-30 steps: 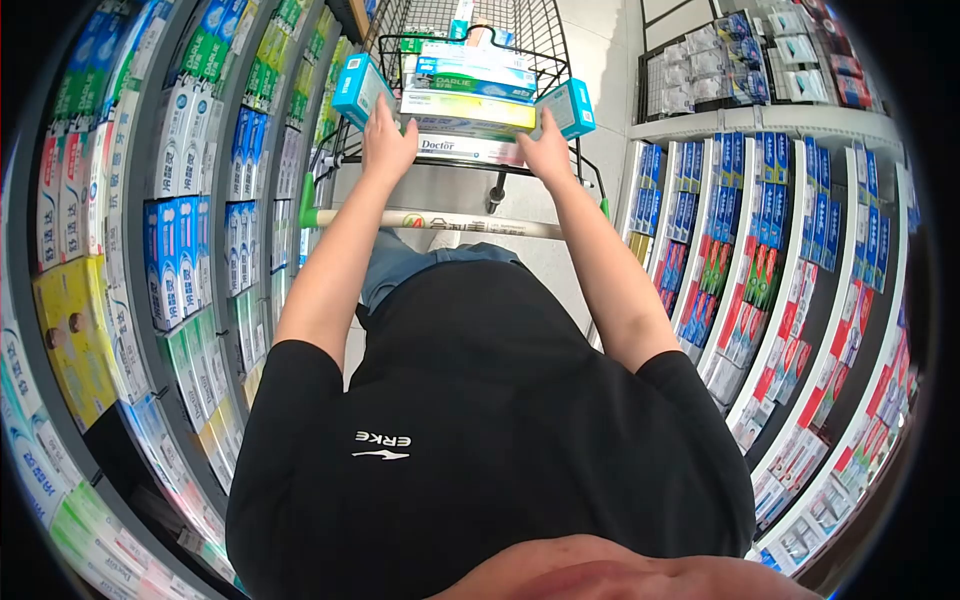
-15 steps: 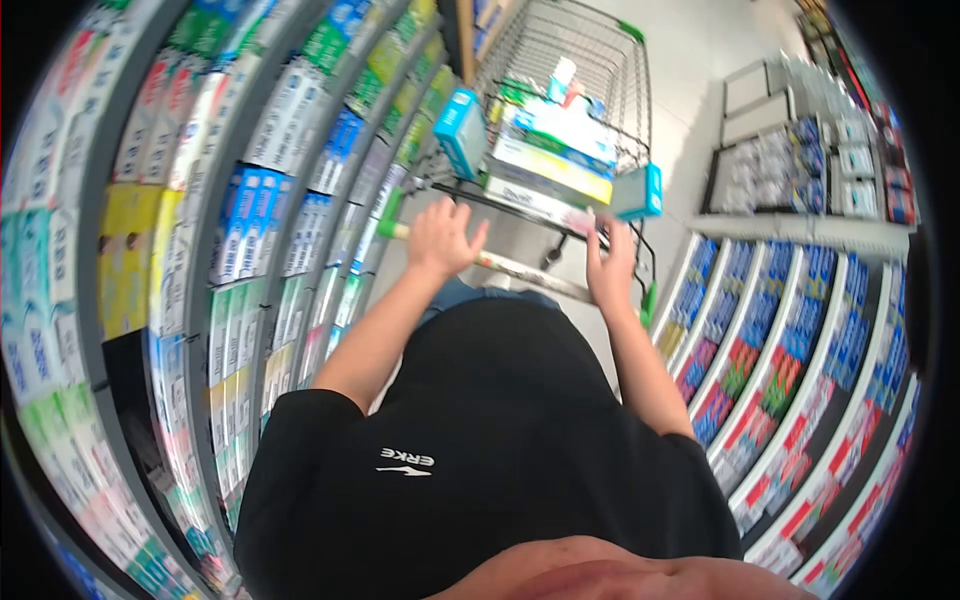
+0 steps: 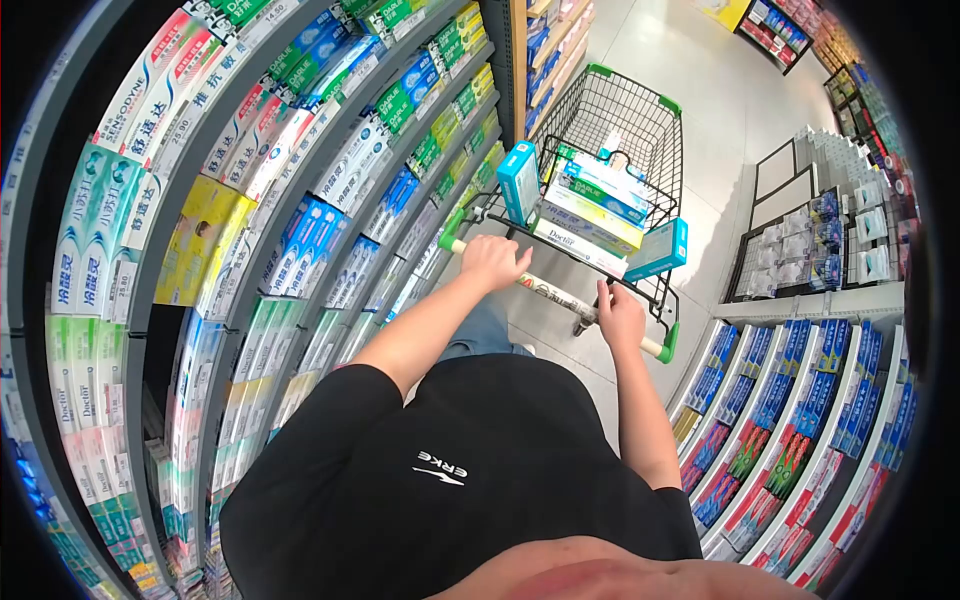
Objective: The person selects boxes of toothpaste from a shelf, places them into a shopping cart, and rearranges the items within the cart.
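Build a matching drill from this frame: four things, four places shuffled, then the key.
Things
1. left hand
2. right hand
3. upright teal cardboard box
4. yellow flat packs

Places
A. on the grey shelving at the left
B. gripping the white cart handle near its right green end
C. against the left end of the stacked toothpaste cartons on the black wire cart
D. gripping the same handle near its left end

Pairs: 1-D, 2-B, 3-C, 4-A

A shop aisle: shelves (image 3: 300, 230) of boxed toothpaste flank a shopping cart (image 3: 620, 130).
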Demonstrator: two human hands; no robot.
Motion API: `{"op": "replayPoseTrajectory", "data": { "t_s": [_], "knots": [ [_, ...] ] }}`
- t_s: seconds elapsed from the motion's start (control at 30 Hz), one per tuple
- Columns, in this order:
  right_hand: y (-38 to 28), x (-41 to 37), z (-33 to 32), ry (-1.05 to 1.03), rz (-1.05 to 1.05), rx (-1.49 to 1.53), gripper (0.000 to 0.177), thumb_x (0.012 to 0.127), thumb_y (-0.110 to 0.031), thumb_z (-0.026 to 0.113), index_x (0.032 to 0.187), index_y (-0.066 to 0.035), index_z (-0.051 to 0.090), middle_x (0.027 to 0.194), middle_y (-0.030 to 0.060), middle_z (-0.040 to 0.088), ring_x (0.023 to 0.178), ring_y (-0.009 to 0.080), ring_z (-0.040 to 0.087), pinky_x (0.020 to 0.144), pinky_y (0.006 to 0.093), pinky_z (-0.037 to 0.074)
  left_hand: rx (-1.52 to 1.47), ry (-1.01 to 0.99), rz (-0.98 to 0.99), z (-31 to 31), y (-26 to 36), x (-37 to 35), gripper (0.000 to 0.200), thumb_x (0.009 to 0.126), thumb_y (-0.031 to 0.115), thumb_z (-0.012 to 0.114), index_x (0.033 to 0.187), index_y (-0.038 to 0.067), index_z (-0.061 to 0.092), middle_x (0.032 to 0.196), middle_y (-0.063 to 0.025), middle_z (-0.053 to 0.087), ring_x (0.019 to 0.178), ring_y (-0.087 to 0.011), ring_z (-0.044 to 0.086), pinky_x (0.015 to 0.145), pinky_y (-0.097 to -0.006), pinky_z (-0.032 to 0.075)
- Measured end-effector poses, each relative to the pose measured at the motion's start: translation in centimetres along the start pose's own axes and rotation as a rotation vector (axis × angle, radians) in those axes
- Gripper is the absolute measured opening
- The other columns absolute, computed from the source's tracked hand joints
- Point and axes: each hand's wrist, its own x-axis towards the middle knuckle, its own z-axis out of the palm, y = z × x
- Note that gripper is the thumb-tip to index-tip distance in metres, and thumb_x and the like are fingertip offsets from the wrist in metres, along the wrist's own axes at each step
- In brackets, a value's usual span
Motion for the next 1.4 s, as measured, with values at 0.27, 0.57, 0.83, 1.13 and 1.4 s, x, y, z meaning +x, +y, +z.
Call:
{"op": "replayPoseTrajectory", "data": {
  "t_s": [0.27,0.57,0.83,1.13,1.4],
  "knots": [
    [-0.4,6.0,-0.5,-0.195,-0.023,-0.167,0.051,0.106,-0.05,0.053,0.091,-0.007,0.076,0.088,0.0211,0.076,0.088,0.0417,0.073,0.081,0.0542,0.057,0.057,-0.218,-0.093,-1.1,-0.1,6.3,0.061,0.101,0.06,0.051,0.084,0.011,0.083,0.085,-0.0179,0.078,0.086,-0.0384,0.076,0.08,-0.0507,0.059],
    [-0.8,12.2,-1.2,-0.312,0.028,-0.153,0.053,0.106,-0.051,0.05,0.096,-0.008,0.079,0.097,0.0228,0.077,0.097,0.0429,0.073,0.089,0.0538,0.057,0.082,-0.276,-0.094,-1.1,-0.8,12.4,0.064,0.102,0.061,0.047,0.09,0.01,0.084,0.09,-0.0175,0.08,0.091,-0.0374,0.077,0.084,-0.0502,0.059],
    [-0.1,17.1,-1.7,-0.383,0.048,-0.165,0.053,0.105,-0.052,0.05,0.098,-0.008,0.08,0.097,0.0224,0.077,0.097,0.0427,0.073,0.09,0.0535,0.057,0.013,-0.253,-0.049,-0.2,-1.2,16.7,0.062,0.103,0.06,0.049,0.094,0.009,0.082,0.093,-0.0162,0.079,0.093,-0.0377,0.076,0.085,-0.0509,0.058],
    [2.1,21.6,-1.1,-0.355,-0.014,-0.19,0.05,0.105,-0.049,0.052,0.094,-0.008,0.079,0.093,0.0232,0.076,0.092,0.0441,0.073,0.086,0.055,0.057,0.042,0.166,0.136,-13.5,-8.6,26.3,0.034,0.093,0.036,0.075,0.111,0.007,0.074,0.107,-0.0165,0.073,0.108,-0.0395,0.068,0.095,-0.0512,0.054],
    [1.8,23.7,-1.5,-0.323,-0.025,-0.187,0.048,0.104,-0.047,0.055,0.087,-0.006,0.074,0.089,0.0223,0.075,0.088,0.0433,0.073,0.082,0.0556,0.056,0.642,0.563,-0.453,-31.0,-22.5,32.3,0.065,0.102,0.062,0.059,0.128,0.003,0.067,0.126,-0.0204,0.072,0.122,-0.042,0.066,0.1,-0.0528,0.053]
  ]
}}
